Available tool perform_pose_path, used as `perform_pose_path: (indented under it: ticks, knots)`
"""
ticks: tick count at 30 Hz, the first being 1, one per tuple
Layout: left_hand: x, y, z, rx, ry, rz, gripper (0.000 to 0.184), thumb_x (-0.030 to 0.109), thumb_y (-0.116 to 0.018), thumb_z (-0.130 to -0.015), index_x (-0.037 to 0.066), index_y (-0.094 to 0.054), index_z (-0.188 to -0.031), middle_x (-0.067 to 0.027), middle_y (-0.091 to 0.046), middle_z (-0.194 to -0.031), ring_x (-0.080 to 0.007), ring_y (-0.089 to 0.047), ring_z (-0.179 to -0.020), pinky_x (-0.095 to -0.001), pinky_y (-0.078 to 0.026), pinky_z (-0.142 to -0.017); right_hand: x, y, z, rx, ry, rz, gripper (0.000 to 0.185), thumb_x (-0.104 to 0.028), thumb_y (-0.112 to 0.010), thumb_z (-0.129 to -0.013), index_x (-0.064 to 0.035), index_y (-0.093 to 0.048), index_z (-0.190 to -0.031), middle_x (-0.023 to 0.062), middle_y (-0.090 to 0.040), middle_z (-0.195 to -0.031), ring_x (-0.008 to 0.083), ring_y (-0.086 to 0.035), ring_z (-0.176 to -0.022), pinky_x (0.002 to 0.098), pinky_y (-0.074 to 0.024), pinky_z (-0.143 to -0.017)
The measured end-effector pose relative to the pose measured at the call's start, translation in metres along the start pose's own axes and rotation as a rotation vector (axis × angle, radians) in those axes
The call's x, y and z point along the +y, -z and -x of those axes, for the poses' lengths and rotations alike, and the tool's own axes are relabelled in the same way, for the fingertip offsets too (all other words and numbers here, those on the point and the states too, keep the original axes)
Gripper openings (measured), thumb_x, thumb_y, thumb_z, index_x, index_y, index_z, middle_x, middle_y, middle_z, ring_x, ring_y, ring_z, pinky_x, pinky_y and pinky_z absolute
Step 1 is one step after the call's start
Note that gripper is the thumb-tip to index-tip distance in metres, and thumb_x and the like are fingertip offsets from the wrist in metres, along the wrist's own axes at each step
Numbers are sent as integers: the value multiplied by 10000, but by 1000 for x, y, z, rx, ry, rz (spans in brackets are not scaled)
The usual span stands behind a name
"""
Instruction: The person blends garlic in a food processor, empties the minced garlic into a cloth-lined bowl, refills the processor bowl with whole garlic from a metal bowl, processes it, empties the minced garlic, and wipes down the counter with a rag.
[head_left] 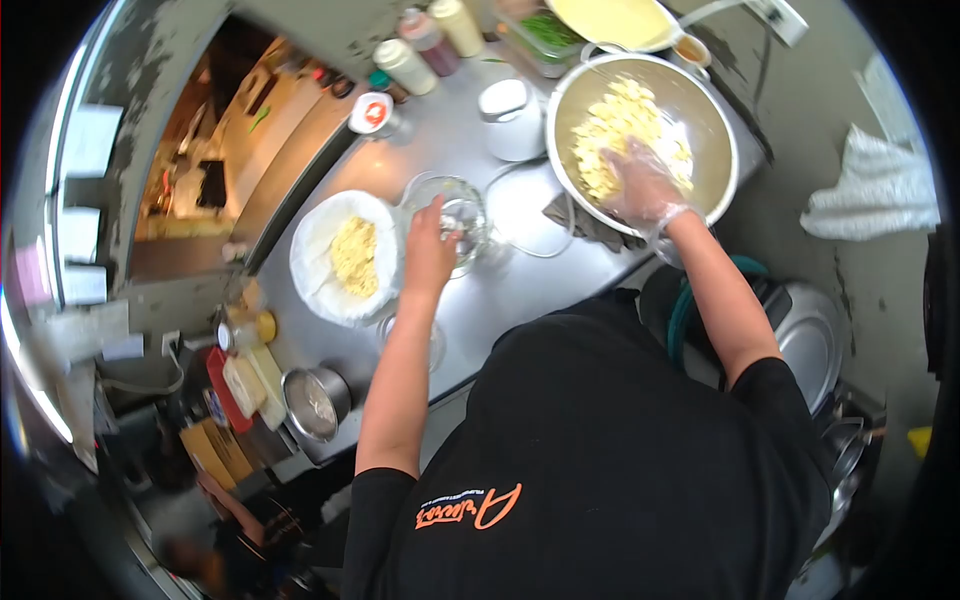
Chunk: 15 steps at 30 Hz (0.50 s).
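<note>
My right hand [640, 185], in a clear plastic glove, reaches into a large metal bowl [722, 150] at the upper right. Its fingers look spread and touch pale yellow chunks [625, 110]. Bare and ungloved, my left hand [432, 245] is over a clear glass bowl [475, 255] near the middle of the counter. Its fingers are bent at the bowl; what they hold is too small to make out. Just left of that hand, a white-lined round container [310, 250] holds a yellow crumbly heap [355, 257].
A white lidded appliance [512, 118] stands between the bowls, its cord on the steel counter [525, 205]. Squeeze bottles [404, 66] and a green-filled tub [540, 42] line the back. A metal pot [315, 403] is lower left; another person [235, 530] is beyond.
</note>
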<state>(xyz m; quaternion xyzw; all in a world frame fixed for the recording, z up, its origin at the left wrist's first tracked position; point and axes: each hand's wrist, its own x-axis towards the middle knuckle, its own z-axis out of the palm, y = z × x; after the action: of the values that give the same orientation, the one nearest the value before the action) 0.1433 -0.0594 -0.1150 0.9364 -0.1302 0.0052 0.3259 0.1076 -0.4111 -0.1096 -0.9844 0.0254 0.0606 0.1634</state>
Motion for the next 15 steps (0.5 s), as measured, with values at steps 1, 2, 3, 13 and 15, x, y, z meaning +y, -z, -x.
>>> perform_pose_path:
  ticks: [1,2,3,13,15]
  knots:
    - [-1,3,5,79,-43,-35,368,-38,-668,-766,37,-637,-1125,-197,-572,-1142,-384,-555,-1030,-448,-460,-868,-3,-1,-6,-40,-4,21,660,-265,-719,-724,-145,-545,-1349,290,-450,-1391,440,-438,-1286,424,-358,-1088]
    - [-2,6,12,150,-86,-73,390,-31,-670,-765,46,-629,-1145,-189,-558,-1174,-382,-538,-1053,-446,-450,-885,-12,3,-8,-81,-14,42,590,-231,-703,-736,-137,-578,-1305,285,-483,-1356,440,-460,-1263,437,-383,-1061]
    - [-2,8,18,215,-131,-109,413,-24,-671,-763,54,-622,-1166,-181,-543,-1207,-379,-520,-1076,-445,-441,-902,-16,6,-11,-123,-31,65,523,-197,-687,-748,-128,-612,-1261,280,-515,-1321,439,-482,-1241,451,-407,-1033]
    - [4,0,44,209,57,-343,525,465,-653,-831,178,-610,-1268,-240,-325,-1464,-427,-313,-1278,-648,-193,-1045,62,0,-38,-28,-541,-738,298,-135,-666,-779,-106,-629,-1073,104,-642,-1016,206,-623,-860,377,-516,-687]
    - [2,3,45,182,60,-325,547,499,-648,-829,180,-607,-1272,-239,-321,-1467,-424,-309,-1287,-651,-192,-1048,96,-3,-26,105,-508,-1399,287,-89,-628,-809,-133,-604,-1092,64,-624,-990,130,-597,-807,276,-478,-577]
